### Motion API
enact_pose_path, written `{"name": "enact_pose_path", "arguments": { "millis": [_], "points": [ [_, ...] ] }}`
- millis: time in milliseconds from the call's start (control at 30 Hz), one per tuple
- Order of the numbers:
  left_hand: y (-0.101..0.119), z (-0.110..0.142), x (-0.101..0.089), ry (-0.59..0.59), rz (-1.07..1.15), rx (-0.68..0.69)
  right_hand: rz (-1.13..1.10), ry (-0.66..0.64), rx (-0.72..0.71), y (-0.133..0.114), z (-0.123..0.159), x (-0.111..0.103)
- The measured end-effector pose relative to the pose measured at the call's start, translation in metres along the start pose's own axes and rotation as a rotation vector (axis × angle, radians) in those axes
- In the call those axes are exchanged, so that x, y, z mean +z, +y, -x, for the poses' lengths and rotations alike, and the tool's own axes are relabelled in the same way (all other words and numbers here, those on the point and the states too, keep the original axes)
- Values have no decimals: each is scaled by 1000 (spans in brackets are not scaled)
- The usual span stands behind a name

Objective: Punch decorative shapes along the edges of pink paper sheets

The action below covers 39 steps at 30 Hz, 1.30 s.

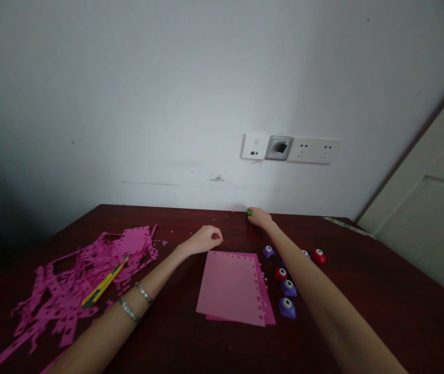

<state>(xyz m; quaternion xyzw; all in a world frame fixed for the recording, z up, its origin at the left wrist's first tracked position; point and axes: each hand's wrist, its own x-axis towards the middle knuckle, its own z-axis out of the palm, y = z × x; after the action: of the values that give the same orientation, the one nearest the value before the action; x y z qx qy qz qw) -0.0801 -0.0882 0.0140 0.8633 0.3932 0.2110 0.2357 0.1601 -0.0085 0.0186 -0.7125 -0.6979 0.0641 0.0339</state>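
As fingers (255,211) grip something green (249,212), perforated paper (230,288), scraps (134,240)

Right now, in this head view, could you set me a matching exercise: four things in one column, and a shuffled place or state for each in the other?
1. Yellow-and-black box cutter
2. Light pink rectangular paper sheet
3. Right hand
4. Left hand

A. Holding a small green object
B. Overlapping a darker pink sheet
C. Curled, near the light sheet's far-left corner
D. Lying on punched pink paper scraps

Pairs: 1-D, 2-B, 3-A, 4-C
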Motion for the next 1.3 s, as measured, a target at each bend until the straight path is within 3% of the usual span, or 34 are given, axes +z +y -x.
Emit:
{"name": "enact_pose_path", "arguments": {
  "millis": [567,867,1067,1300],
  "points": [
    [-1,1,2,-14,15,-9,-48,129,5,12,14,2],
    [-3,-1,-1,23,17,-52,-132,154,283,8,2,15],
    [-6,-1,1,16,26,-48,-148,164,337,-5,-9,18],
    [-6,0,-1,16,31,-61,-170,153,358,-1,-13,17]
  ]
}}
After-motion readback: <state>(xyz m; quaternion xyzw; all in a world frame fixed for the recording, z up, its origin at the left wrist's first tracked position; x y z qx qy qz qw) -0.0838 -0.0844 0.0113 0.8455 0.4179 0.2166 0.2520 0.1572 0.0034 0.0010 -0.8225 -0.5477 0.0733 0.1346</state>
